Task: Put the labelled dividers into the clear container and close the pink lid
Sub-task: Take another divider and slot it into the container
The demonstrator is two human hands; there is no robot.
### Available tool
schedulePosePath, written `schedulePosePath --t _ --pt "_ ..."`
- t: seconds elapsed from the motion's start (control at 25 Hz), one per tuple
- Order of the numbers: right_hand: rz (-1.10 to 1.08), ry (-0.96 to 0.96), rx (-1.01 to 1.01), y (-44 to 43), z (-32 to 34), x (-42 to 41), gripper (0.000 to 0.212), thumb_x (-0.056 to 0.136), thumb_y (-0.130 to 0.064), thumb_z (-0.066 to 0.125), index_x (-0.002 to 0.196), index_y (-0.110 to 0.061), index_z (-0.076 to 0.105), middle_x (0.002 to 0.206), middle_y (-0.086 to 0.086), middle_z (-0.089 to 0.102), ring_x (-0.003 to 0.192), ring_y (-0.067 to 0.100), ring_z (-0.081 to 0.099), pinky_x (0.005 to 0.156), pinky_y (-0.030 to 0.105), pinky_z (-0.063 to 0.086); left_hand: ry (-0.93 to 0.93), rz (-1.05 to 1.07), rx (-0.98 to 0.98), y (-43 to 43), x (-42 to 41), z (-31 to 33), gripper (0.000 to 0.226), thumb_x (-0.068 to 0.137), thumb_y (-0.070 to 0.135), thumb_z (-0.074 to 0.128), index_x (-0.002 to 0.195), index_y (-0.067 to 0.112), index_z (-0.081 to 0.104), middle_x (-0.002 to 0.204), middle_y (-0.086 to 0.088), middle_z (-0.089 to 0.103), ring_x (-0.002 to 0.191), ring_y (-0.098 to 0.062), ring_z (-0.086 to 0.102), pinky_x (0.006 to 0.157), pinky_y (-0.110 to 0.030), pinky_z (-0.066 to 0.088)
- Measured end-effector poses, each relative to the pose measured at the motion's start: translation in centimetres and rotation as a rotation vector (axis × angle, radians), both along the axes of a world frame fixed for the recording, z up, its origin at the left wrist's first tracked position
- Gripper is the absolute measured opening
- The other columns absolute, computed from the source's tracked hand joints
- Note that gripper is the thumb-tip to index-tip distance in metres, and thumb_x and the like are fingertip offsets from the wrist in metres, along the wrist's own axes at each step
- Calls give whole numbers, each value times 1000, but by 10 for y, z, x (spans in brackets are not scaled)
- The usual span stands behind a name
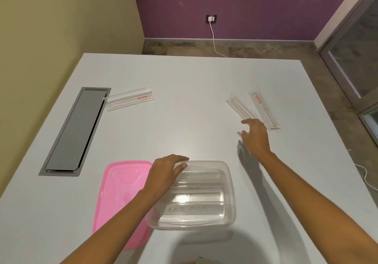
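The clear container (230,194) stands near the table's front edge with several clear dividers inside; one reads "BAT MAN" (188,209). My left hand (166,170) grips its far left rim. The pink lid (120,198) lies flat to the container's left, partly under my left forearm. Two clear dividers with red print lie at the right: one (237,106) just beyond my fingertips, the other (263,110) to its right. My right hand (255,135) hovers over their near ends, fingers apart, holding nothing. A third divider (128,100) lies at the far left.
A grey cable hatch (75,130) is set into the white table (184,120) at the left. A white cable runs from a wall socket (211,18) down to the floor. A glass door frame stands at the right.
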State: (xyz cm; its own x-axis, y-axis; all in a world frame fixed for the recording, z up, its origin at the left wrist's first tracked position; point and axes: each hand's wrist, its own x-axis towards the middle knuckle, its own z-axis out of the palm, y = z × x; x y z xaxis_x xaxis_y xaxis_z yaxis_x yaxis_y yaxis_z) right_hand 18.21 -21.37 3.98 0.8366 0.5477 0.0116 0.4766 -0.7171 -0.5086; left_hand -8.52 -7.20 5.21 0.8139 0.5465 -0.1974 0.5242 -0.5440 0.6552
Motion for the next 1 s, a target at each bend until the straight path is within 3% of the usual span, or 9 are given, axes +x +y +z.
schedulePosePath --t 0.16,0.4,0.56,0.72,0.88,1.0 --pt "-59 -13 -120 8 -18 45 40 92 2 50 132 3 46 136 23 49 125 36 44 99 41 42 -22 62 -91 2 5 -3 22 95 25 52 108 27 70 112 10 71 106 -7 63 90 -20 44" --pt "-62 -66 -192 13 -32 65 36 94 1 49 129 1 48 120 26 57 109 41 55 90 49 50 -80 121 -125 1 7 -7 23 94 16 54 104 23 73 103 6 74 99 -9 67 93 -26 48" --pt "-118 45 -184 10 -41 54 34 86 14 49 119 5 51 113 27 58 101 41 59 80 44 51 -90 130 -119 -1 8 -7 22 94 16 54 103 22 74 103 7 75 98 -10 67 93 -25 47" --pt "-142 155 -86 2 -44 33 37 85 16 42 120 3 46 120 26 52 104 41 55 89 48 48 -86 130 -96 -3 7 -6 23 94 16 53 103 22 74 104 7 75 99 -11 67 95 -29 47" --pt "-267 471 118 -11 -32 11 34 96 -8 36 128 -12 45 126 20 57 100 31 59 76 34 49 -86 127 -89 -5 5 -4 24 94 15 52 103 22 73 103 5 75 98 -13 67 94 -30 47" --pt "-257 722 243 -21 -14 -13 48 97 -49 35 132 -16 43 130 10 56 115 27 55 97 41 46 -87 128 -84 -7 4 0 24 94 14 53 103 21 74 105 4 74 101 -14 67 99 -35 45"
